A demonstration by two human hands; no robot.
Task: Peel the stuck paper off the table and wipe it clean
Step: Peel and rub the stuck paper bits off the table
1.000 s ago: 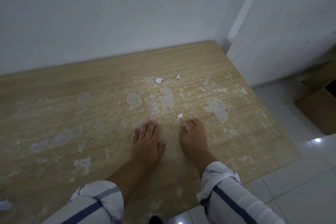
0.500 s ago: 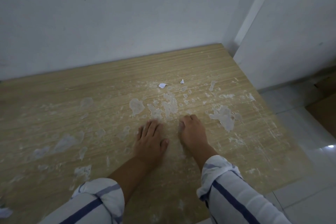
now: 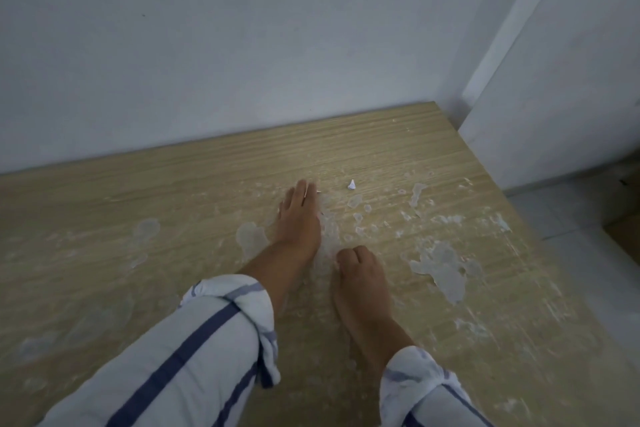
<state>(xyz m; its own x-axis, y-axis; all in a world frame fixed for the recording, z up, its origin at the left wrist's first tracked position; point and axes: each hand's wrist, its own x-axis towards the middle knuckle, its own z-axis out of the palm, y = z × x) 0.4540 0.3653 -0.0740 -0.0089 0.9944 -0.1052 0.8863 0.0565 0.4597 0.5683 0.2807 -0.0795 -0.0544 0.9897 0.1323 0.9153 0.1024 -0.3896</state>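
The wooden table (image 3: 173, 191) bears patches of stuck paper (image 3: 441, 269), the largest just right of the right hand (image 3: 362, 270). The left hand (image 3: 299, 218) lies flat with straight fingers, pressing the tabletop ahead of the right. The right hand's fingers curl under; whether they pinch paper cannot be told. A loose white scrap (image 3: 352, 185) sits near the left fingertips.

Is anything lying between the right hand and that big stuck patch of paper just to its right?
Nothing visible does. Only a strip of table with faint smears separates the right hand from the big paper patch. The left hand lies flat on the other side, out of the way.
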